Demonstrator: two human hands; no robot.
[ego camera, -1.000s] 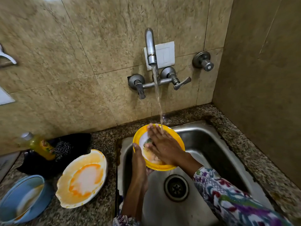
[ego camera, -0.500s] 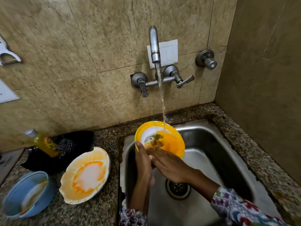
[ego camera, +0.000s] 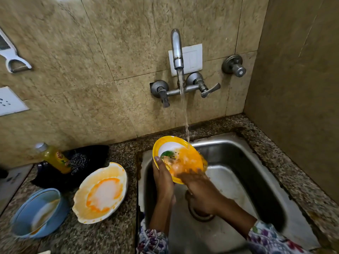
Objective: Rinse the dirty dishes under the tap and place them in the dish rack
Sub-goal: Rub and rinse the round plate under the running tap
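Your left hand (ego camera: 162, 177) grips the yellow plate (ego camera: 178, 158) over the sink (ego camera: 238, 162) under running tap (ego camera: 177, 50) water; your right hand (ego camera: 199, 189) lies flat on it. An orange-smeared white dish (ego camera: 100, 192) and blue bowl (ego camera: 39, 212) sit on the counter (ego camera: 110, 235) just left.

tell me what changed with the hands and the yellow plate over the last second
The right hand slid from the middle of the yellow plate down to its lower rim, baring the orange food mess to the water stream. The left hand still grips the plate's left edge. The white dish and blue bowl stayed put.
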